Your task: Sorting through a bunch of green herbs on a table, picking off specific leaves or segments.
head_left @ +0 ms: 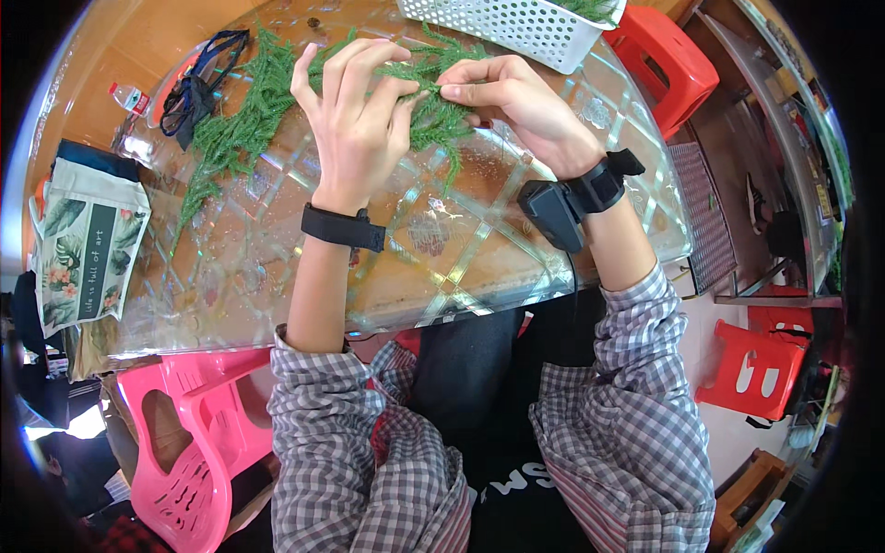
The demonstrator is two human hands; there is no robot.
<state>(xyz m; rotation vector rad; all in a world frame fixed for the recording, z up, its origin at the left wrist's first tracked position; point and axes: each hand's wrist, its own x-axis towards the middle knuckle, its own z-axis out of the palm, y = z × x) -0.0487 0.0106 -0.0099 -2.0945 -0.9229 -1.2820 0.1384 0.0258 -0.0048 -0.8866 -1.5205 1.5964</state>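
Note:
Feathery green sprigs (244, 120) lie heaped across the far left and middle of a table under a shiny, patterned clear cover. Over the heap, my left hand (355, 129) pinches a green sprig (438, 124) between thumb and forefinger, its other fingers raised and bent. Close on its right, my right hand (530, 106) grips the same bit of greenery with thumb and fingertips. The exact spot held is partly hidden by the fingers. Both wrists wear black straps; a black box-shaped device (550, 215) sits at the right one.
A white perforated basket (516, 32) with greenery stands at the far edge, a red stool (659, 64) to its right. Dark straps (195, 97), a small bottle (129, 99) and a floral bag (92, 249) are at left. A pink chair (198, 433) stands near left.

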